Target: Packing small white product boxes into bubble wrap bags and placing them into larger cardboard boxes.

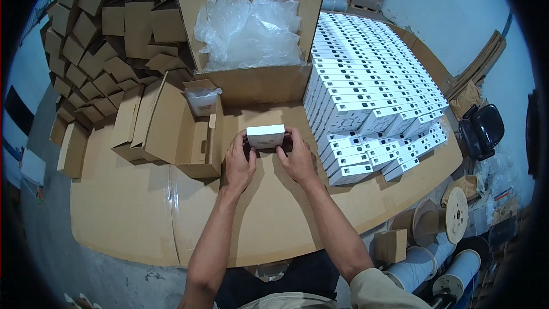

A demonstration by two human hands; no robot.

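A small white box (265,138) is held between both hands above the cardboard-covered table (257,229). My left hand (238,163) grips its left end, with the thumb along the near side. My right hand (297,157) closes on its right end in the same way. Just left of my left hand stands an open cardboard carton (197,170), with a white item in a clear plastic bag (203,102) at its far end. To the right of my right hand, white boxes (349,111) like the held one are stacked in long rows.
Behind my hands a large open carton (263,83) holds crumpled clear plastic bags (249,31). Many open brown cartons (137,28) pile up at the far left. On the floor at the right lie cable spools (456,214) and a black chair (481,130).
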